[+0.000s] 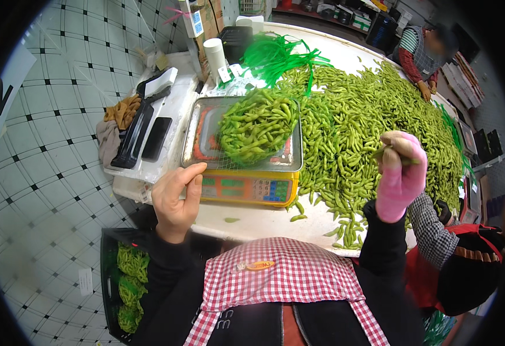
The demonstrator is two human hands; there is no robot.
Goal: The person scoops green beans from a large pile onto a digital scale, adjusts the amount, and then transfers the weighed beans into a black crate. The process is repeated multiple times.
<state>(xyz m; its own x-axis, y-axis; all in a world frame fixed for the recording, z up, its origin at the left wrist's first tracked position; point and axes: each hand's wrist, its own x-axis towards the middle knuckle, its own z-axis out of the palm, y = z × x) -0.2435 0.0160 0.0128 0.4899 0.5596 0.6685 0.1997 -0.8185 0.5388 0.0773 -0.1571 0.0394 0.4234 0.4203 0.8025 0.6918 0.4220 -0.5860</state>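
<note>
A green mesh bag (259,125) full of edamame pods rests on the metal pan (192,138) of a yellow digital scale (293,190). My bare left hand (176,199) is at the pan's front left corner. A stretched edge of the mesh runs to its pinched fingertips, though the grip itself is hard to make out. Raised over the pod heap, my right hand (402,177) wears a pink glove with pale fingertips. One or more green pods (380,153) are held between its fingers. The scale's display is lit.
Loose pods (365,121) cover the white table (218,220) to the right. Green mesh bags (274,56) lie behind the scale. A phone (156,139) sits left. Filled bags stand in a black crate (107,281). Two people work nearby: one far right (412,52), one near right (434,233).
</note>
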